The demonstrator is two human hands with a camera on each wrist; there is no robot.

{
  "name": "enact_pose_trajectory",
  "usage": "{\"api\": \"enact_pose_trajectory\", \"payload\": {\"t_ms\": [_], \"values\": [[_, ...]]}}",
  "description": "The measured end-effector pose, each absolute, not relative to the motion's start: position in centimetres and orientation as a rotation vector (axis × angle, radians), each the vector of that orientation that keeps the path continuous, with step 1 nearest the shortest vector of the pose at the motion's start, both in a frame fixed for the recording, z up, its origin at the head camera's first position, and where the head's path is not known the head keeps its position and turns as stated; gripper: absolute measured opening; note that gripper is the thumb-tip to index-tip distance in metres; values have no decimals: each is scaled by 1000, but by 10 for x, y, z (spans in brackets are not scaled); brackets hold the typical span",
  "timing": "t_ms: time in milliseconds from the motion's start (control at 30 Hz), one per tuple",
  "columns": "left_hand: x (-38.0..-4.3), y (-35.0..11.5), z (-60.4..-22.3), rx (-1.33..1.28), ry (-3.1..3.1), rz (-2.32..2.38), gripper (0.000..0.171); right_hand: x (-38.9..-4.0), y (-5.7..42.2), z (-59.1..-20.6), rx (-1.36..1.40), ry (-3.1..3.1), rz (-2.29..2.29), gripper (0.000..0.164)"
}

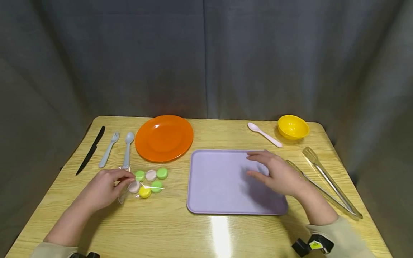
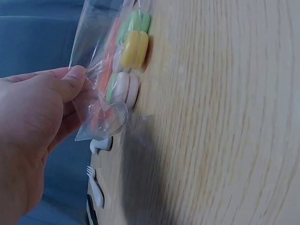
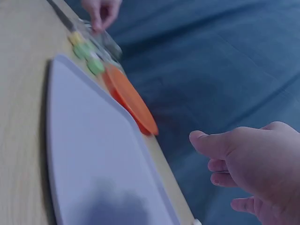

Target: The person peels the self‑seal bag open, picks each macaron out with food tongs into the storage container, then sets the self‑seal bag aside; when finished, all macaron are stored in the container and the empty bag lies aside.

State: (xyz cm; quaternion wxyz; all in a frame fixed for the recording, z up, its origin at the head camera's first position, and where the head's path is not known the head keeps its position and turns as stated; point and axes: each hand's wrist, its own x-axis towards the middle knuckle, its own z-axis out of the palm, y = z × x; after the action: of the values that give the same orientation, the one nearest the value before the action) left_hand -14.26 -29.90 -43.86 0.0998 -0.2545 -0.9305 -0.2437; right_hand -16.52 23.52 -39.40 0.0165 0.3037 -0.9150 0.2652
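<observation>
Counts on the one worktop [image 1: 167, 229]: cutlery x4, split as one knife [image 1: 90, 150], one fork [image 1: 109, 151], one grey spoon [image 1: 127, 152], one pink spoon [image 1: 267, 137]. Dishes x2: one plate [image 1: 164, 139], one bowl [image 1: 293, 128]. Tray [image 1: 213, 179] x1. Tongs [image 1: 332, 183] x1 pair. Clear bag [image 2: 95, 40] x1, with six macarons visible: three green macarons [image 1: 162, 173], two pale macarons [image 1: 151, 175], one yellow macaron [image 1: 145, 192]. Hands x2: one left hand [image 1: 104, 188], one right hand [image 1: 280, 173].

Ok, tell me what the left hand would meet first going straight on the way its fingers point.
Beyond the clear bag that the left hand pinches, the macarons inside look first in line; the hand's height is unclear, so it might pass over them.
</observation>
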Motion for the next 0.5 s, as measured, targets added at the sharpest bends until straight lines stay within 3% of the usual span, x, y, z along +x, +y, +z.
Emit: {"api": "enact_pose_trajectory", "payload": {"t_ms": [233, 500], "values": [[-144, -302, -435, -752, -2777, -710, 18, -154, 289, -391, 741, -2827, 836, 46], [-147, -305, -437, -766, -2784, -706, 16, -144, 335, -397, 528, -2889, 847, 58]]}}
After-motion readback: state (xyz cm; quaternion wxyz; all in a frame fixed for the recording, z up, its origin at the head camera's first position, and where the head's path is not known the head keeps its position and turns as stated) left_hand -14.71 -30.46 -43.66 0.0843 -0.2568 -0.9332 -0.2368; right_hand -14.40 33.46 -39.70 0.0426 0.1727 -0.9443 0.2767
